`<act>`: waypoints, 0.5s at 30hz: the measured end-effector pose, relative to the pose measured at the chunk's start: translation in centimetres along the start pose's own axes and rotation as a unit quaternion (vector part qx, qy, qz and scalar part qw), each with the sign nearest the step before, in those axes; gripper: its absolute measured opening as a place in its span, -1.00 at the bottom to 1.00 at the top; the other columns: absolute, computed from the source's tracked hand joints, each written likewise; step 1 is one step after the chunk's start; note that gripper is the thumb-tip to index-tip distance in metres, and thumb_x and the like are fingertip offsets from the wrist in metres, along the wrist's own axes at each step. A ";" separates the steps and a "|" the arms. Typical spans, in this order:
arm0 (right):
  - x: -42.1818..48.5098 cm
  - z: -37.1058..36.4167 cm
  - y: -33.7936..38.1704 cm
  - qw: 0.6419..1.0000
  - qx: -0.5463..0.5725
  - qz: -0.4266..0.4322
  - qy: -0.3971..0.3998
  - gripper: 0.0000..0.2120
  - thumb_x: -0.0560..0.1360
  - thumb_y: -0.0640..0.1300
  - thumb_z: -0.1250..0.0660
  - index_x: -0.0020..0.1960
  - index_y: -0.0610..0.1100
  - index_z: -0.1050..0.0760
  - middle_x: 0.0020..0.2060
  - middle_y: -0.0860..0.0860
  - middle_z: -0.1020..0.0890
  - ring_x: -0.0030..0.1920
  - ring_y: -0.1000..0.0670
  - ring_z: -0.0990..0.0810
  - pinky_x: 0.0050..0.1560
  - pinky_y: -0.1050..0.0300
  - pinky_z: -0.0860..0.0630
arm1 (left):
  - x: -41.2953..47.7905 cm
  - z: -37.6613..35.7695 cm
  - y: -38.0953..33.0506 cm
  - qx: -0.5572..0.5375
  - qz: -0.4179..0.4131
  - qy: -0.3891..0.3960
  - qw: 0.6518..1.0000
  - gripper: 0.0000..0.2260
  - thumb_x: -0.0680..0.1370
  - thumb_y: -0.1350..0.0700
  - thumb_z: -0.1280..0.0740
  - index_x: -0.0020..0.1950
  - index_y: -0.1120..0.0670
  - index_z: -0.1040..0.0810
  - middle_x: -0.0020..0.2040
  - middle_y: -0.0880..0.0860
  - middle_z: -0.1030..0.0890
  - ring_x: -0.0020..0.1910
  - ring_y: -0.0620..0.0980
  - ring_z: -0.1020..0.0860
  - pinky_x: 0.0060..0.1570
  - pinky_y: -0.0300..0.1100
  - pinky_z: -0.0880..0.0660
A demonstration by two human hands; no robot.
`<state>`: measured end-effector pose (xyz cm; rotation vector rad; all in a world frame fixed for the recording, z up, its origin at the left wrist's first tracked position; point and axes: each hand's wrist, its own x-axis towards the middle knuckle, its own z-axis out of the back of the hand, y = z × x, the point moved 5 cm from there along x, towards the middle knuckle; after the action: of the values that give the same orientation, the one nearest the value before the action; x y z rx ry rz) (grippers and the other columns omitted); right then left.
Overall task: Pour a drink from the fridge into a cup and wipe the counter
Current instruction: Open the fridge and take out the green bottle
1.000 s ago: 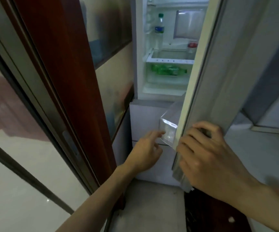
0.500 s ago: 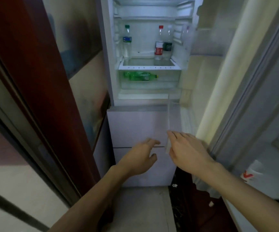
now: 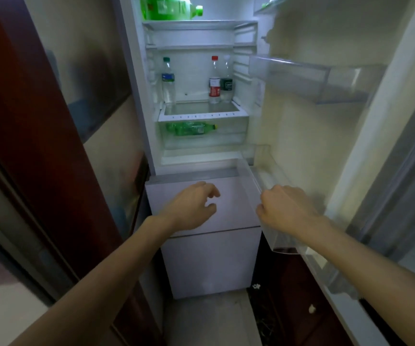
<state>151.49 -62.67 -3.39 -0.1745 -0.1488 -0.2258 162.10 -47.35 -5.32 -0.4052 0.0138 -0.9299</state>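
**While the door stands open, pick one bottle and take it low on the body**

Since the fridge (image 3: 141,101) is open and lit, the step in hand looks like choosing a drink. Upright on the glass shelf (image 3: 201,107) are a green-capped bottle (image 3: 168,82) at the left and a red-capped bottle (image 3: 214,81) at the right, with a dark-labelled bottle (image 3: 227,79) touching it. A green bottle (image 3: 191,128) lies on its side in the drawer below.

The left hand (image 3: 191,206) hovers before the freezer drawer front (image 3: 226,196), its fingers loosely curled and holding nothing. It is the freer one to reach in. The right hand (image 3: 288,211) sits over the rim of the lower door bin (image 3: 258,168) with its fingers bent down. Whether it actually grips the bin I cannot tell.

I would go for the green-capped bottle, which stands alone. Grasp it around the label, lift it clear of the shelf lip, and check the cap before tilting. Neither cup nor counter is in view.
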 end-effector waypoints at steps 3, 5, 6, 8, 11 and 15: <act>2.7 0.7 -0.8 1.000 0.010 -0.006 -0.010 -0.69 0.55 -0.07 -0.16 -0.34 -0.13 -0.35 -0.13 -0.13 -0.63 -0.23 -0.13 -0.53 -0.26 0.15 -0.31 | 1.8 1.0 0.6 0.011 0.003 0.010 1.000 -0.73 0.60 0.07 -0.26 0.29 0.05 -0.49 0.22 0.02 -0.54 0.13 -0.04 -0.51 0.12 -0.20 -0.44; 4.8 1.3 -1.2 1.000 0.023 -0.007 -0.016 -0.72 0.56 -0.06 -0.16 -0.29 -0.13 -0.40 -0.16 -0.13 -0.60 -0.21 -0.14 -0.53 -0.25 0.15 -0.32 | 3.2 2.0 0.9 0.016 0.001 0.011 1.000 -0.75 0.60 0.08 -0.26 0.26 0.06 -0.51 0.18 0.03 -0.55 0.08 -0.05 -0.51 0.10 -0.19 -0.45; 5.9 1.5 -1.4 0.999 0.030 -0.003 -0.019 -0.72 0.57 -0.06 -0.16 -0.30 -0.12 -0.37 -0.22 -0.12 -0.55 -0.24 -0.12 -0.49 -0.25 0.15 -0.32 | 4.0 2.5 1.1 0.023 0.001 0.010 1.000 -0.76 0.60 0.09 -0.26 0.25 0.07 -0.52 0.16 0.03 -0.56 0.07 -0.05 -0.51 0.10 -0.17 -0.46; 8.0 1.9 -1.7 0.999 0.047 0.002 -0.020 -0.72 0.56 -0.05 -0.18 -0.31 -0.10 -0.33 -0.30 -0.06 -0.44 -0.27 -0.09 -0.43 -0.25 0.15 -0.32 | 5.8 3.7 1.6 0.036 0.008 0.010 0.999 -0.78 0.59 0.09 -0.25 0.22 0.07 -0.54 0.13 0.03 -0.58 0.06 -0.04 -0.53 0.11 -0.12 -0.49; 11.2 2.3 -2.4 0.997 0.082 0.007 -0.017 -0.70 0.54 -0.01 -0.21 -0.33 -0.09 -0.33 -0.37 -0.03 -0.40 -0.27 -0.09 -0.45 -0.24 0.14 -0.34 | 8.4 5.5 2.4 0.048 0.025 0.012 0.998 -0.79 0.59 0.08 -0.24 0.17 0.06 -0.58 0.03 -0.02 -0.60 -0.01 -0.04 -0.54 0.06 -0.13 -0.50; 15.3 3.8 -3.2 0.992 0.121 0.011 -0.009 -0.66 0.53 -0.02 -0.23 -0.39 -0.07 -0.29 -0.40 -0.02 -0.38 -0.31 -0.08 -0.46 -0.32 0.15 -0.35 | 12.1 8.1 2.8 0.079 0.032 0.008 0.996 -0.80 0.59 0.07 -0.26 0.13 0.08 -0.61 -0.01 0.00 -0.62 -0.06 -0.04 -0.55 0.00 -0.17 -0.50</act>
<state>164.98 -68.19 3.30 0.0637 -0.1912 -0.1820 173.12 -52.61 3.16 -0.2483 -0.0318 -0.8650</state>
